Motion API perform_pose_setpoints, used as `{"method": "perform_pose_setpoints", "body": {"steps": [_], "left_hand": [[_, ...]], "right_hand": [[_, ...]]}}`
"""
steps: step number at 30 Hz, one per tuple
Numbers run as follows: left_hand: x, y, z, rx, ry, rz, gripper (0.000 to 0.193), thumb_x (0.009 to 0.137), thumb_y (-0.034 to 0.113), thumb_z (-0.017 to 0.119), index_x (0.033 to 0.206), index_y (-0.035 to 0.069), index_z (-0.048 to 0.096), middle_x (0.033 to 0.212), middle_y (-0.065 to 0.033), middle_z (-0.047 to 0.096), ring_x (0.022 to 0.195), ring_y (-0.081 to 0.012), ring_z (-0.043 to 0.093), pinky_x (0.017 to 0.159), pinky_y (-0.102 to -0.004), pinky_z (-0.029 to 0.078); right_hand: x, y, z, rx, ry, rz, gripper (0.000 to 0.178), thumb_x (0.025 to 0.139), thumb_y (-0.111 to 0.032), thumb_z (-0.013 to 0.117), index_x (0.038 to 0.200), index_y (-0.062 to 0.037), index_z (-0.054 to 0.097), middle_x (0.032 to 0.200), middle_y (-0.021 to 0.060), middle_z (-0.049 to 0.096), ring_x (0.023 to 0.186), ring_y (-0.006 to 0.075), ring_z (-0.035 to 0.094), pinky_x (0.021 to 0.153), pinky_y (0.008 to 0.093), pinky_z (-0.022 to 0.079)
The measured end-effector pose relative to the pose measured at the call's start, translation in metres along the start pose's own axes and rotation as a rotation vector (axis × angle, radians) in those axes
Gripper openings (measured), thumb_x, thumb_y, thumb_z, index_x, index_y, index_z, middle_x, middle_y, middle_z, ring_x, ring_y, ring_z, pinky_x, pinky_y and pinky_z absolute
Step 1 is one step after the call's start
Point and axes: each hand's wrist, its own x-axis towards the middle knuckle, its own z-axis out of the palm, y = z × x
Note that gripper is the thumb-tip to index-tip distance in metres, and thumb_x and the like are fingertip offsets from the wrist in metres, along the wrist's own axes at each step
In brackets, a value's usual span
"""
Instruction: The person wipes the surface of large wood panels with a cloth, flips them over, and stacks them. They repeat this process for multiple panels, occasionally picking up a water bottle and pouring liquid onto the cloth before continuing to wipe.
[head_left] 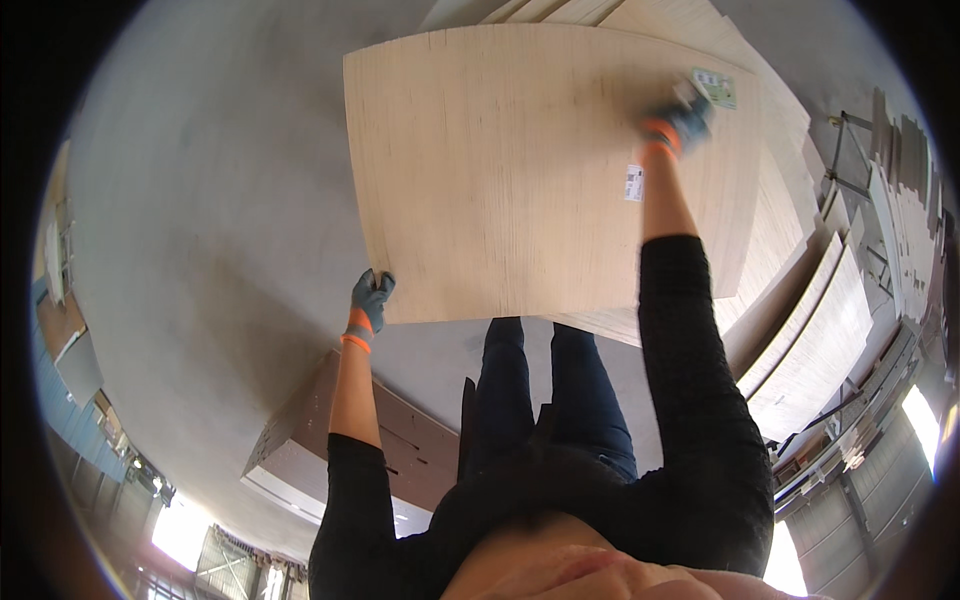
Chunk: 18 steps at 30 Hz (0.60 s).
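Grey floor (200, 190), plywood panel (500, 180) under blurred right grip (688, 115), closure unclear, left edge pinched by left grip (371, 295)

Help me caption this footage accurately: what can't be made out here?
All in the head view:
Right hand: motion blur hides its exact hold and what the pale patch at it is.
Left hand: its own top side hides how it grips the wooden panel.
Person's feet: hidden by the panel.
White label: print too small to read.
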Motion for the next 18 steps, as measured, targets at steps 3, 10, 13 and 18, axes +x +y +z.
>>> {"method": "perform_pose_setpoints", "body": {"steps": [3,10,13,18], "left_hand": [[0.0,-0.005,0.015,-0.054,0.009,0.06,0.014,0.102,0.018,0.065,0.109,0.006,0.067,0.092,0.0068,0.058,0.082,-0.0045,0.049,0.074,-0.0223,0.043],[-0.007,-0.016,0.015,0.069,-0.01,0.128,0.035,0.106,0.027,0.059,0.123,-0.003,0.064,0.106,-0.0017,0.066,0.096,-0.0112,0.056,0.088,-0.0284,0.047],[-0.014,0.007,0.021,0.223,-0.007,0.209,0.046,0.108,0.033,0.055,0.13,-0.007,0.06,0.115,-0.0068,0.069,0.106,-0.0148,0.06,0.097,-0.0312,0.048],[-0.018,-0.012,0.029,-0.115,0.073,0.12,0.062,0.109,0.047,0.049,0.142,-0.005,0.054,0.124,-0.0071,0.069,0.111,-0.0147,0.062,0.097,-0.0271,0.049]], "right_hand": [[-0.122,-0.093,0.125,-0.115,-0.777,-0.16,0.036,0.094,-0.018,0.057,0.129,-0.0141,0.062,0.122,0.0088,0.063,0.113,0.0288,0.062,0.095,0.0415,0.052],[-0.365,-0.208,0.055,0.188,-2.123,0.096,0.037,0.094,-0.012,0.056,0.129,-0.0125,0.07,0.127,0.0086,0.071,0.121,0.0319,0.066,0.107,0.0422,0.048],[-0.279,-0.135,0.043,0.525,-1.307,0.233,0.032,0.09,-0.009,0.061,0.121,-0.0099,0.068,0.115,0.0084,0.073,0.111,0.0241,0.068,0.094,0.0404,0.055],[-0.051,-0.062,0.046,-0.138,-0.432,-0.376,0.023,0.098,-0.024,0.054,0.106,-0.0107,0.07,0.101,0.0074,0.075,0.093,0.0249,0.071,0.085,0.0412,0.057]]}}
